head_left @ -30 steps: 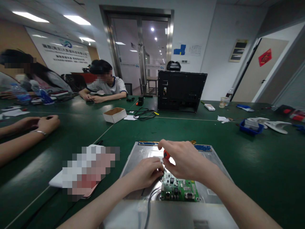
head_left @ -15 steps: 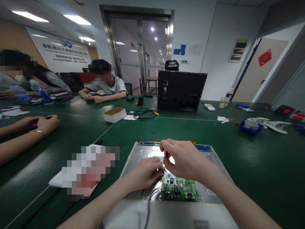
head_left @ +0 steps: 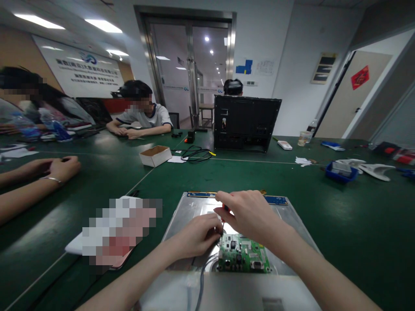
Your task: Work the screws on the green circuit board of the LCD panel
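Note:
A silver metal display panel [head_left: 180,216] lies before me, with a green circuit board [head_left: 244,255] on its near half. My right hand [head_left: 248,211] is closed around a screwdriver [head_left: 226,208] with a red and black handle; its thin shaft points down at the board's far left corner. Beside that corner my left hand [head_left: 202,233] is closed in a pinch near the screwdriver's tip, and what its fingertips hold is hidden. Grey cables [head_left: 201,280] run from the board's left side toward me. A narrow blue circuit strip [head_left: 275,200] lines the panel's far edge.
Left of the panel lie a white and pink blurred item [head_left: 113,233] and another person's hands [head_left: 61,170]. Farther back are an open white box [head_left: 156,156], black cables [head_left: 196,154] and a black monitor housing [head_left: 246,123]. A blue tray [head_left: 341,172] stands at right.
My right-hand fingers have turned and closed further over the screwdriver handle, covering more of it. My left hand stays in nearly the same place.

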`<state>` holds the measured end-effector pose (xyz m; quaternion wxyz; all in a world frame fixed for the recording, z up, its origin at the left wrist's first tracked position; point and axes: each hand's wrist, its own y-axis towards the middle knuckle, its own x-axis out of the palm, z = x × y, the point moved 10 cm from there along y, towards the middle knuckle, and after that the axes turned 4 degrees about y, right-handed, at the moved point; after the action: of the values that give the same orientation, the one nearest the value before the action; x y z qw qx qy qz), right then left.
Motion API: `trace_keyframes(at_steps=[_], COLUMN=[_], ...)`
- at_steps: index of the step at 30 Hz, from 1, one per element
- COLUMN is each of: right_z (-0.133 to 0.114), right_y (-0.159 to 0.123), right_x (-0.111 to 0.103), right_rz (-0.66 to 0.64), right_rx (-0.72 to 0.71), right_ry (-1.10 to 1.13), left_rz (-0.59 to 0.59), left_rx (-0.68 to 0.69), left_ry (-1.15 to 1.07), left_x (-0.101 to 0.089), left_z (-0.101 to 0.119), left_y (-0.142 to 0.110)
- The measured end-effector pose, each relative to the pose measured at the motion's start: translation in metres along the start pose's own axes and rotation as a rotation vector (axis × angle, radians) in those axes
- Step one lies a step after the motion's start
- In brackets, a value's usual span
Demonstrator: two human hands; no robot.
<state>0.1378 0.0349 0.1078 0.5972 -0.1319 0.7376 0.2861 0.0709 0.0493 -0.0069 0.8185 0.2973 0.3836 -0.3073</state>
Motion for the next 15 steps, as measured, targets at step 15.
trace_keyframes(at_steps=[15], right_z=[0.008], right_y=[-0.003], right_x=[-0.008], right_rz=[-0.018], right_rx=[0.027], right_ry=[-0.004], left_rz=[0.011], left_rx=[-0.013], left_ry=[-0.034], left_x=[0.000], left_z=[0.001], left_y=[0.000])
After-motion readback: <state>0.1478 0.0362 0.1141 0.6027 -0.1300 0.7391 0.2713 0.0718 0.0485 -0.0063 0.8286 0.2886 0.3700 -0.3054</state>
